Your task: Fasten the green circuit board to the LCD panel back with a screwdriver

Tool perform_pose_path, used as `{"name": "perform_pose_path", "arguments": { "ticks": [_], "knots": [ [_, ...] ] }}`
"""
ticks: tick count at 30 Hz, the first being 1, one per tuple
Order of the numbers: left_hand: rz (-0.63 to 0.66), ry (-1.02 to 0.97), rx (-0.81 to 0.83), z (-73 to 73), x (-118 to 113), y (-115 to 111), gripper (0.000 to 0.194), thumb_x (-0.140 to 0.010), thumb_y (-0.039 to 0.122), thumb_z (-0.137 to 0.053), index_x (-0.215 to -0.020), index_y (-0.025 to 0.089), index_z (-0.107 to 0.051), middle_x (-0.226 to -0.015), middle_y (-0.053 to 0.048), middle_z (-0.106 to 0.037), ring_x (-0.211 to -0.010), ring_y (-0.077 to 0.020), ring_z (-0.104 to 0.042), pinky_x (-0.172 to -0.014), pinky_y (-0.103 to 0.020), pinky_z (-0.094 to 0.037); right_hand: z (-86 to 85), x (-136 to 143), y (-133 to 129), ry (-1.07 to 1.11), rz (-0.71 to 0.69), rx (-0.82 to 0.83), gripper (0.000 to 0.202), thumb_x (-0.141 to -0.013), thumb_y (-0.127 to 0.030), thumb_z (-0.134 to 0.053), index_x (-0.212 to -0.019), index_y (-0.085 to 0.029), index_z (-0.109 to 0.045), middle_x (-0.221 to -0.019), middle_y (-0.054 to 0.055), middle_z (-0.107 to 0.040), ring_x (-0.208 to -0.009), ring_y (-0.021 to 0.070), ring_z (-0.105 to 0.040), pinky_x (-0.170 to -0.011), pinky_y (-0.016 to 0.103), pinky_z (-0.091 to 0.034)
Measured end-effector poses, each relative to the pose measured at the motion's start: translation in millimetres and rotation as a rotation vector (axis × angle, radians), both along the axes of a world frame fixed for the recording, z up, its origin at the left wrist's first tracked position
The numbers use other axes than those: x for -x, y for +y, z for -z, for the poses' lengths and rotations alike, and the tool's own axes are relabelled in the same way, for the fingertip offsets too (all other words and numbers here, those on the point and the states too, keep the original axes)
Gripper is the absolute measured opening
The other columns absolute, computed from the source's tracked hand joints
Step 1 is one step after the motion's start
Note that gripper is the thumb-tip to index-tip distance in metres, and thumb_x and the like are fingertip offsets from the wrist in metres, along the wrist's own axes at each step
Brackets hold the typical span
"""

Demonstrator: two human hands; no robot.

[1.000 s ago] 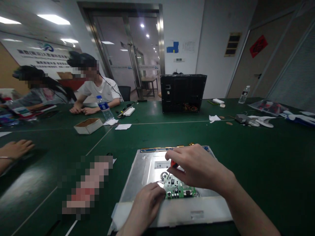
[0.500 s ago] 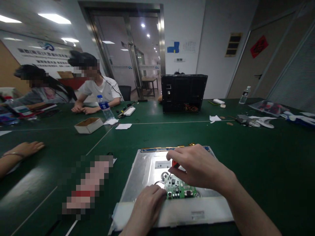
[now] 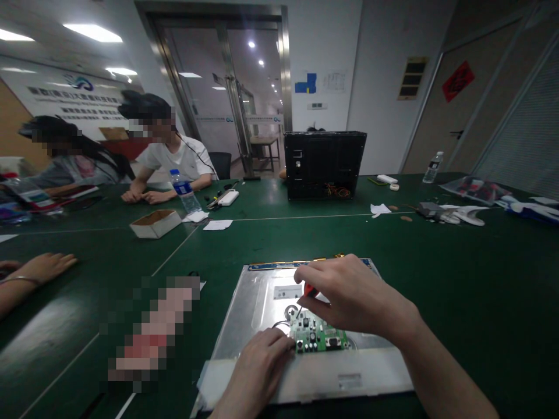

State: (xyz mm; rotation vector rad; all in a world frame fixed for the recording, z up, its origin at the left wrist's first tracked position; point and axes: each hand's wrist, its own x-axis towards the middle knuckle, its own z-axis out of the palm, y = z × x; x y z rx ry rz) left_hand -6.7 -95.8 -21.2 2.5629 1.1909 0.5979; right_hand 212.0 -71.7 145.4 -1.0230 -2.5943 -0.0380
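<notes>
A red-handled screwdriver point(image 3: 310, 289) is gripped in my right hand point(image 3: 356, 294), its thin shaft slanting down to the upper left corner of a green circuit board point(image 3: 315, 336). The board lies on the silver metal back of a flat display panel point(image 3: 257, 299), which has a pale strip along its near edge. My left hand point(image 3: 266, 355) rests on the panel, with its fingertips at the board's left edge; whether they pinch the board or a cable is hidden. Part of the board lies behind my right hand.
A blurred pinkish object point(image 3: 159, 329) lies left of the panel, near another person's hand point(image 3: 48, 269). Farther back on the green table stand a small open box point(image 3: 156, 226), a water bottle point(image 3: 186, 192) and a black monitor casing point(image 3: 325, 166). Two people sit at the far left.
The whole view has shifted very slightly. Both my hands, the screwdriver and the board hold nearly the same positions.
</notes>
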Motion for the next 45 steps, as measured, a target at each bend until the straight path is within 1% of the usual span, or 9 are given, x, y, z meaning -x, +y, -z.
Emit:
{"name": "perform_pose_path", "arguments": {
  "ticks": [14, 21, 27, 31, 35, 37, 39, 42, 45],
  "knots": [
    [-0.012, -0.084, 0.007, -0.2, -1.2, -0.3, 0.026, -0.090, 0.010, -0.042, -0.093, 0.021, -0.065, -0.084, -0.006, -0.066, -0.076, -0.0217, -0.063, -0.063, -0.027, -0.046, -3.4, -2.5, -1.5, 0.014, 0.007, 0.014, 0.009, -0.088, -0.026, -0.056, -0.092, -0.018, -0.056, -0.083, 0.000, -0.066, -0.065, 0.0132, -0.054, -0.053, 0.029, -0.023],
    [0.001, -0.141, 0.135, -6.5, 0.3, -0.4, 0.023, -0.091, 0.013, -0.043, -0.092, 0.020, -0.065, -0.084, -0.006, -0.066, -0.078, -0.0205, -0.063, -0.066, -0.027, -0.046, -2.7, -2.3, -0.2, -0.007, 0.014, 0.026, 0.010, -0.087, -0.026, -0.057, -0.093, -0.018, -0.056, -0.084, 0.002, -0.067, -0.066, 0.0143, -0.056, -0.054, 0.029, -0.024],
    [-0.020, -0.205, 0.191, -6.1, 1.1, 0.7, 0.018, -0.090, 0.015, -0.046, -0.089, 0.020, -0.064, -0.084, -0.005, -0.066, -0.079, -0.0205, -0.063, -0.068, -0.027, -0.046, 4.5, 4.0, 6.0, -0.031, -0.095, 0.149, 0.015, -0.086, -0.025, -0.060, -0.099, -0.018, -0.057, -0.090, 0.002, -0.070, -0.072, 0.0147, -0.060, -0.056, 0.028, -0.029],
    [-0.024, -0.200, 0.225, -7.0, 2.5, 2.4, 0.016, -0.089, 0.015, -0.047, -0.086, 0.020, -0.062, -0.082, -0.004, -0.066, -0.078, -0.0198, -0.062, -0.068, -0.027, -0.045, 7.4, 6.5, 11.4, -0.030, -0.145, 0.272, 0.010, -0.084, -0.022, -0.062, -0.093, -0.019, -0.058, -0.085, 0.000, -0.069, -0.073, 0.0138, -0.060, -0.057, 0.026, -0.032],
    [0.052, -0.095, 0.313, -17.7, 5.8, 9.9, 0.015, -0.088, 0.014, -0.049, -0.088, 0.019, -0.063, -0.087, -0.004, -0.065, -0.083, -0.0200, -0.061, -0.070, -0.027, -0.044, 7.9, 4.7, 13.0, -0.029, -0.148, 0.307, 0.009, -0.084, -0.020, -0.062, -0.091, -0.019, -0.057, -0.085, -0.001, -0.067, -0.074, 0.0134, -0.059, -0.059, 0.025, -0.033],
    [0.105, -0.015, 0.335, -27.3, 7.0, 16.8, 0.015, -0.086, 0.013, -0.051, -0.092, 0.019, -0.064, -0.092, -0.005, -0.065, -0.084, -0.0205, -0.061, -0.069, -0.027, -0.043, 7.6, 3.8, 12.8, -0.032, -0.158, 0.309, 0.009, -0.084, -0.020, -0.061, -0.091, -0.019, -0.057, -0.085, -0.001, -0.067, -0.073, 0.0131, -0.057, -0.058, 0.025, -0.032],
    [0.120, 0.059, 0.318, -37.9, 7.5, 25.4, 0.012, -0.085, 0.014, -0.053, -0.089, 0.018, -0.064, -0.092, -0.005, -0.064, -0.084, -0.0212, -0.060, -0.068, -0.028, -0.042, 6.7, 3.5, 12.2, -0.041, -0.160, 0.307, 0.009, -0.084, -0.019, -0.061, -0.091, -0.019, -0.057, -0.085, -0.001, -0.066, -0.072, 0.0128, -0.055, -0.057, 0.025, -0.031],
    [0.237, 0.134, 0.320, -50.6, 7.1, 38.8, 0.010, -0.083, 0.013, -0.055, -0.081, 0.018, -0.064, -0.088, -0.004, -0.062, -0.082, -0.0203, -0.058, -0.067, -0.027, -0.042, 4.8, 3.8, 11.4, -0.053, -0.154, 0.299, 0.009, -0.084, -0.018, -0.060, -0.091, -0.019, -0.056, -0.084, 0.000, -0.066, -0.070, 0.0128, -0.054, -0.056, 0.026, -0.031],
    [0.323, 0.129, 0.378, -55.0, 5.3, 48.7, 0.009, -0.079, 0.011, -0.060, -0.082, 0.018, -0.065, -0.092, -0.004, -0.062, -0.083, -0.0200, -0.058, -0.069, -0.027, -0.043, 3.6, 4.2, 11.1, -0.058, -0.148, 0.295, 0.007, -0.085, -0.020, -0.059, -0.092, -0.019, -0.056, -0.084, 0.000, -0.065, -0.070, 0.0132, -0.054, -0.056, 0.026, -0.030]
  ]
}}
